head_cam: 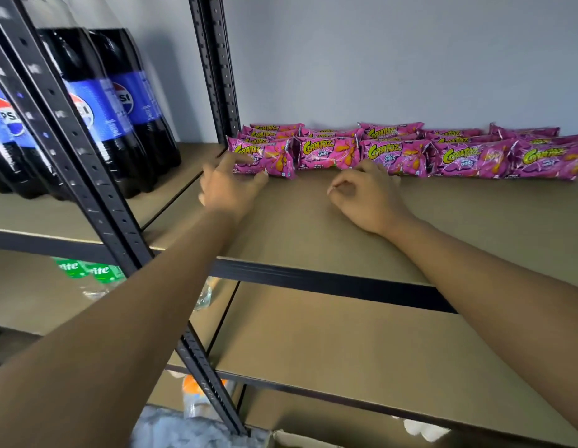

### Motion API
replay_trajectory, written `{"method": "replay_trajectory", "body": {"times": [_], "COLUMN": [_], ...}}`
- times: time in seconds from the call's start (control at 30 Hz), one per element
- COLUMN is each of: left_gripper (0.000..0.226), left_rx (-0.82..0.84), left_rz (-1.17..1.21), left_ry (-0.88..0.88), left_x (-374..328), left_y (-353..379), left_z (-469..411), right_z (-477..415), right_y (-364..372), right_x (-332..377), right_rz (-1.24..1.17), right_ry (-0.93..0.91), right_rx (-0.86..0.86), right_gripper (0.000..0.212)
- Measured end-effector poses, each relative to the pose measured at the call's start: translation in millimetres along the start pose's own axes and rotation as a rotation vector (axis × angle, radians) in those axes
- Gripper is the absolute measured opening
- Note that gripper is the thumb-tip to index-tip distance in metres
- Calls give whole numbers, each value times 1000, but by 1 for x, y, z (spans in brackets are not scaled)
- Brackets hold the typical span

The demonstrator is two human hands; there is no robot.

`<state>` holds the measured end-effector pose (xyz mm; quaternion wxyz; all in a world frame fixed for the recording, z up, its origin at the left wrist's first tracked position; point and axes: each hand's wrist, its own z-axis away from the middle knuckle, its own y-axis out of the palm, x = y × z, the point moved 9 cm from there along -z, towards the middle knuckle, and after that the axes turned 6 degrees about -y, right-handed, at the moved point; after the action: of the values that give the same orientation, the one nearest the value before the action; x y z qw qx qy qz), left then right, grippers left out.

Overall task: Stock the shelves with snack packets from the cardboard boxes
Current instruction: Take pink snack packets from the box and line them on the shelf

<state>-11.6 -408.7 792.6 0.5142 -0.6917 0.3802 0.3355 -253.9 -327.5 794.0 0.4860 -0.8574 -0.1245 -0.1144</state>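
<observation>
Several pink snack packets lie in rows at the back of the brown shelf board (313,227), against the grey wall. My left hand (226,189) reaches to the leftmost front packet (268,158); its spread fingers touch the packet's front edge. My right hand (368,192) rests on the board just in front of the third front packet (394,155), fingers loosely curled and holding nothing. The second front packet (326,153) lies between the two hands. No cardboard box is clearly in view.
A black slotted upright (96,195) crosses the left foreground, another upright (216,69) stands at the back. Large cola bottles (119,101) fill the neighbouring shelf to the left. Green-labelled bottles (90,273) stand one level lower. A lower brown board (345,350) lies below.
</observation>
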Motion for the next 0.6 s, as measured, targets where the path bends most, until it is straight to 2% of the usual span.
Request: {"method": "replay_trajectory", "body": {"times": [0.17, 0.4, 0.5, 0.6], "left_gripper": [17, 11, 11, 12], "left_rx": [71, 205, 305, 420], "left_rz": [149, 327, 303, 221], "left_ry": [52, 107, 58, -82], "left_x": [-19, -15, 20, 75], "left_y": [-16, -19, -1, 28], "left_z": [73, 199, 239, 271], "right_z": [46, 153, 208, 264], "right_y": [-30, -62, -41, 16], "right_x": [46, 93, 89, 49], "right_rz": [-345, -601, -567, -599], "right_ry": [-95, -166, -225, -52], "right_rx": [-47, -126, -47, 128], "right_gripper": [9, 8, 9, 10]}}
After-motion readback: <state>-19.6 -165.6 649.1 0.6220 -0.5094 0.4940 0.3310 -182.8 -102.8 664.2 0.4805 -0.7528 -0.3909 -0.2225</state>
